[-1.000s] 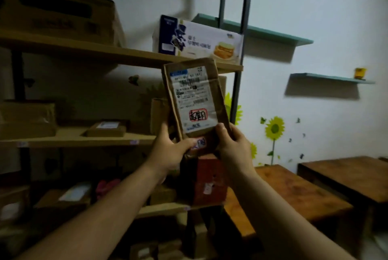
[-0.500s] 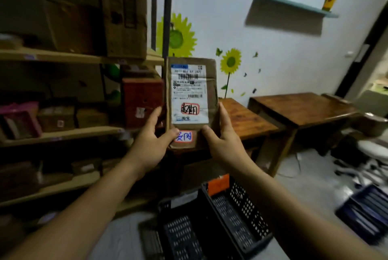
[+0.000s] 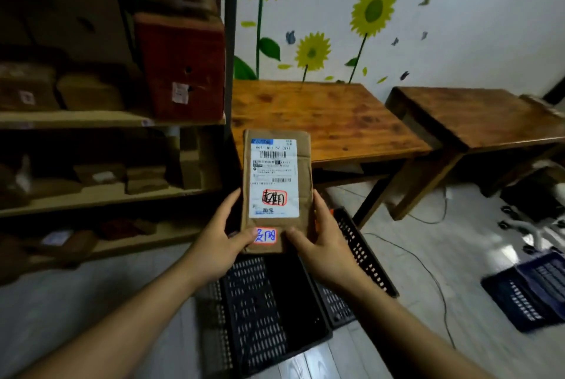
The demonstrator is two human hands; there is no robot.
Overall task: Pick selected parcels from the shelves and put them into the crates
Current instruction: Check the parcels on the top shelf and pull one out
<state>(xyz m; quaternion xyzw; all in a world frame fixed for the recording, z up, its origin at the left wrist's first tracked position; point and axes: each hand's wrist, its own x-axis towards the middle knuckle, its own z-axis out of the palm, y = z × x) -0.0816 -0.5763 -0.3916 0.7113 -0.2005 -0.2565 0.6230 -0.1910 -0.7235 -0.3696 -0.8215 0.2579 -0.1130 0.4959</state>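
The left hand (image 3: 218, 242) and the right hand (image 3: 321, 244) both grip the lower end of a flat brown parcel (image 3: 304, 164), one at each side edge, thumbs pressed on its front near the bottom. The parcel stands upright in the air, its white shipping label (image 3: 273, 178) facing the camera, with a red-ringed handwritten mark on the label and a small blue-lettered sticker (image 3: 266, 236) just under it, between the two thumbs. Right below the parcel a black slotted crate (image 3: 260, 311) sits on the pale floor. To the left, shelves (image 3: 101, 118) hold cardboard boxes and a red-brown box (image 3: 183, 63). Behind the parcel stand two wooden tables (image 3: 336, 115) against a white wall with sunflower stickers (image 3: 373, 8). A dark blue crate (image 3: 529, 290) lies on the floor at the far right, well apart from the black one.
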